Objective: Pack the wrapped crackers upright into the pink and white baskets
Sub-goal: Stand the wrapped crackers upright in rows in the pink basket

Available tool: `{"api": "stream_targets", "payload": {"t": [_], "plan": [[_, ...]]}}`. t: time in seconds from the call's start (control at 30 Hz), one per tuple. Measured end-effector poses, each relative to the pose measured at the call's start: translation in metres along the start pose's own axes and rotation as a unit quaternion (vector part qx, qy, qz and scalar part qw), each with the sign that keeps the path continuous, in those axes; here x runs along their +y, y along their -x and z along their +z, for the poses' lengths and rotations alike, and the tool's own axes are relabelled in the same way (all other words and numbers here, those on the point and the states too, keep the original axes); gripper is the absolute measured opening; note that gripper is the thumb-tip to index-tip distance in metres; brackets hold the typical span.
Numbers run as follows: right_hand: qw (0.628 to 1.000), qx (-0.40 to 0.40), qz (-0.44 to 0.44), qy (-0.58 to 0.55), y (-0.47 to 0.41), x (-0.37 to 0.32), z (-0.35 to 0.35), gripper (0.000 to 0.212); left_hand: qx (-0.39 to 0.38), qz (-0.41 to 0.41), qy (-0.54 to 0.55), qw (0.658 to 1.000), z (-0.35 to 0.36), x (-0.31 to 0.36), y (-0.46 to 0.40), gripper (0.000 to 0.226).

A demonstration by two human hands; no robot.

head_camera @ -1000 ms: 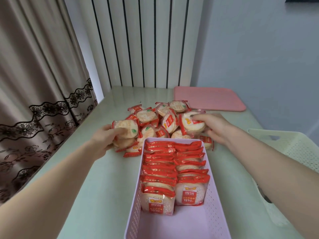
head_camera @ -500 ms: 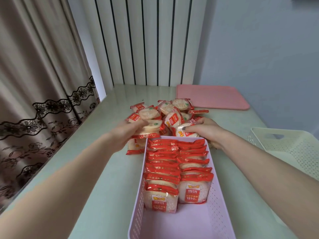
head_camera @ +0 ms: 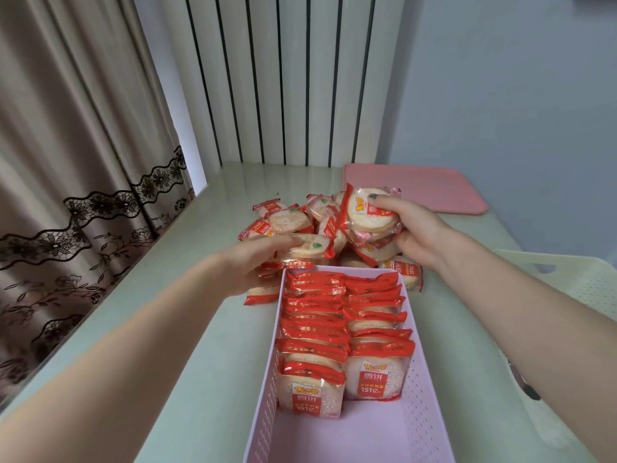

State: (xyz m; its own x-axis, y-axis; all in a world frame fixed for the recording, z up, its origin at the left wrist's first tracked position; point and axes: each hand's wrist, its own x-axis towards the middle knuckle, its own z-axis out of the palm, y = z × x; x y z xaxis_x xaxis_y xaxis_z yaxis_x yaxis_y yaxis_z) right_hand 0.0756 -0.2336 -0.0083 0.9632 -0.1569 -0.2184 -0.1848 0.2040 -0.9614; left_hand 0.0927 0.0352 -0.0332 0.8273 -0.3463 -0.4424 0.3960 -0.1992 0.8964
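A pink basket [head_camera: 263, 426] stands in front of me, holding two rows of upright red-and-clear wrapped crackers [head_camera: 347, 325]; its near end is bare. Beyond it lies a loose pile of wrapped crackers [head_camera: 287, 218] on the table. My left hand [head_camera: 253, 262] grips a stack of crackers [head_camera: 310, 247] at the pile's left front. My right hand [head_camera: 414, 228] holds another stack of crackers [head_camera: 364, 215], lifted above the pile's right side. The white basket [head_camera: 581, 282] sits at the right edge, partly hidden by my right forearm.
A pink lid or tray [head_camera: 420, 188] lies flat at the back right of the pale green table [head_camera: 173, 295]. A curtain [head_camera: 66, 162] hangs along the table's left edge, and a striped wall panel stands behind.
Both hands gathered crackers from the pile. My right hand has risen with its stack, and my left hand has shifted right toward the basket's far end.
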Motion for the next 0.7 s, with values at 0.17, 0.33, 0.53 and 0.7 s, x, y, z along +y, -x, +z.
{"api": "stream_targets", "payload": {"t": [0.17, 0.33, 0.53, 0.7], "plan": [[1.0, -0.016, -0.004, 0.006, 0.003, 0.008, 0.024, 0.04, -0.031, -0.013, 0.021, 0.999, 0.006, 0.003, -0.003, 0.034], [0.999, -0.025, 0.025, 0.031, 0.005, 0.015, 0.028, 0.032, -0.028, -0.003, 0.049, 0.998, 0.007, 0.002, -0.009, 0.035], [0.999, 0.049, -0.003, 0.006, 0.008, 0.011, 0.019, 0.036, 0.028, 0.032, 0.108, 0.993, 0.006, 0.01, -0.001, 0.031], [0.997, 0.041, -0.022, -0.055, 0.028, -0.005, 0.009, 0.04, 0.023, 0.087, 0.156, 0.984, 0.012, 0.036, 0.029, 0.029]]}}
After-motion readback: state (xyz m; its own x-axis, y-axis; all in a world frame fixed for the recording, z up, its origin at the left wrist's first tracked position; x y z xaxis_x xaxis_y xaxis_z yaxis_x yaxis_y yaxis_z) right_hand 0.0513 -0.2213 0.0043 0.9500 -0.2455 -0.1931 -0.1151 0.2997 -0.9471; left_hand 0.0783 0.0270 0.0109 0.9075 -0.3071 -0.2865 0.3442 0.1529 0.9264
